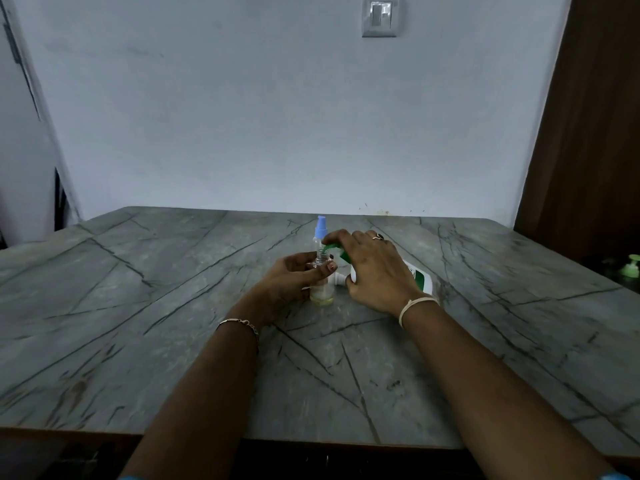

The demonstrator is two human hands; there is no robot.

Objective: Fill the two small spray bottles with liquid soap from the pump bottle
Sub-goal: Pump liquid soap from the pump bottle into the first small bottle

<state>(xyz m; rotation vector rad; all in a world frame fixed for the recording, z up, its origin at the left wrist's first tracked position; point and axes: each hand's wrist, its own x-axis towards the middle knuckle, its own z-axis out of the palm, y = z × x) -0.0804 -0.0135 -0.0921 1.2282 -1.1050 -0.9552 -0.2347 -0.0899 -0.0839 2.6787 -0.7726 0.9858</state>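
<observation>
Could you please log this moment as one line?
left hand holds open spray bottle | right hand grips tilted pump bottle, nozzle at its mouth | little soap inside | blue-capped spray bottle behind

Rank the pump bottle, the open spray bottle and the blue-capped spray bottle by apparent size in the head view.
Largest: pump bottle, though the right hand covers much of it.
Unranked after it: open spray bottle and blue-capped spray bottle. They look alike, and the blue-capped one stands farther back, partly hidden.
</observation>
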